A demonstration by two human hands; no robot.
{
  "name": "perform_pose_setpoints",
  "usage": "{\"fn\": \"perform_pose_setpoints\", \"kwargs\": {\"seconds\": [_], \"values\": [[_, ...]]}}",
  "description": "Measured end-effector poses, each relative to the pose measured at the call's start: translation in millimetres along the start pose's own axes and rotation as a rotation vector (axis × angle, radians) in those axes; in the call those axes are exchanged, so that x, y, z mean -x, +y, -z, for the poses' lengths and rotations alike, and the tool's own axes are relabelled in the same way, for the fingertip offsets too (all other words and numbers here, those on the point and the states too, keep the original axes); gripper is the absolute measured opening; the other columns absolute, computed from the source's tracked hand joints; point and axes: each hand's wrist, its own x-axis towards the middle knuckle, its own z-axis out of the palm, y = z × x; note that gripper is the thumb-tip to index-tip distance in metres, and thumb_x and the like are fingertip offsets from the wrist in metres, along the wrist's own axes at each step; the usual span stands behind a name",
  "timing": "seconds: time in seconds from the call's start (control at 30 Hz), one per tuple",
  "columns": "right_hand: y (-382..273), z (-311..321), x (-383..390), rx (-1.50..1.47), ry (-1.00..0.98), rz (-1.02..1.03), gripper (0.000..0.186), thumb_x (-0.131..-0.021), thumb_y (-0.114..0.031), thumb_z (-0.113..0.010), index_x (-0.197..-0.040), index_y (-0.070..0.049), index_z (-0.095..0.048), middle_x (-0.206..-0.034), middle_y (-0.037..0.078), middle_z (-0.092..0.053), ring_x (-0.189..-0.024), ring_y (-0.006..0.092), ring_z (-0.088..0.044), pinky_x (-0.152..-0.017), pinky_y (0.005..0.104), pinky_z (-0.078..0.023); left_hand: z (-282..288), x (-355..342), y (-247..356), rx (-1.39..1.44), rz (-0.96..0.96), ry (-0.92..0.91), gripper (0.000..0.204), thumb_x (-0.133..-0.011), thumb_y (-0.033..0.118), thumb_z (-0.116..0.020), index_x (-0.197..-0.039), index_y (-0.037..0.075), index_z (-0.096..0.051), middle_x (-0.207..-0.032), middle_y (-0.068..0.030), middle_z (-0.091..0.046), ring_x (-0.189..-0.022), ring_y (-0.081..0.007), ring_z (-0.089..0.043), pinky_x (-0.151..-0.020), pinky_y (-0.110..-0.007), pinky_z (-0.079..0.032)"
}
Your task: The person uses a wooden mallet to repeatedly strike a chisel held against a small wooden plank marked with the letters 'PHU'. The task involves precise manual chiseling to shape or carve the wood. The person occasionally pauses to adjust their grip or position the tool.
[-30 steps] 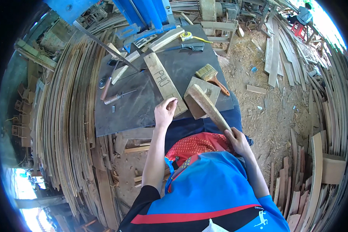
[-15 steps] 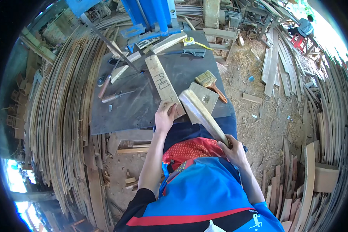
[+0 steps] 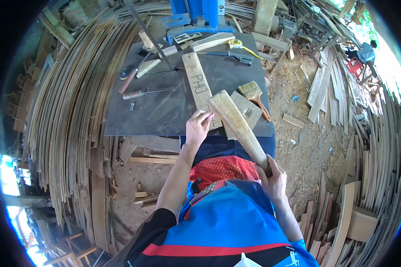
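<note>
My right hand (image 3: 274, 180) grips the near end of a thick wooden bar (image 3: 240, 127), which slants up and left over the table's front edge. My left hand (image 3: 199, 127) is closed in a pinch by the bar's far end, fingertips at or very near its left side. Whatever the left fingers hold, if anything, is hidden. Beneath lies a flat wooden board (image 3: 195, 80) with dark handwritten lettering. Just right of the bar are a square wooden piece (image 3: 249, 111) and a wide paintbrush (image 3: 252, 92) with an orange-brown handle.
The dark tabletop (image 3: 156, 111) carries a chisel (image 3: 138, 94), a yellow tape measure (image 3: 236, 43) and several wood offcuts. A saw blade (image 3: 149, 35) comes down through it from a blue machine (image 3: 194, 15). Long plank stacks (image 3: 71, 102) line both sides. Another person (image 3: 366, 53) sits at far right.
The view has shifted, so the table sits a little further right. My left hand has moved up to the bar's far end, and the bar has turned to show more of its broad face.
</note>
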Motion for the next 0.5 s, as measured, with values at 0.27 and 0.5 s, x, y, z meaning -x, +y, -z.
{"fn": "perform_pose_setpoints", "kwargs": {"seconds": [0.27, 0.5], "values": [[-17, -3, -11, 0.042, -0.027, -0.022, 0.045, -0.097, -0.036, -0.076, -0.131, -0.007, -0.065, -0.104, 0.021, -0.075, -0.091, 0.0398, -0.076, -0.075, 0.0466, -0.06, 2, 3, -3, 0.002, 0.044, -0.013, 0.011, -0.095, 0.007, -0.078, -0.103, 0.0, -0.078, -0.091, -0.009, -0.071, -0.07, -0.0214, -0.069, -0.063, -0.032, -0.053], [-3, -2, -6, 0.033, -0.116, -0.024, 0.045, -0.097, -0.032, -0.077, -0.129, -0.002, -0.067, -0.098, 0.023, -0.075, -0.084, 0.0391, -0.076, -0.073, 0.042, -0.06, 6, 5, -3, -0.03, 0.034, 0.009, 0.008, -0.097, 0.006, -0.075, -0.101, 0.0, -0.079, -0.089, -0.0082, -0.069, -0.067, -0.0203, -0.066, -0.061, -0.032, -0.051]]}}
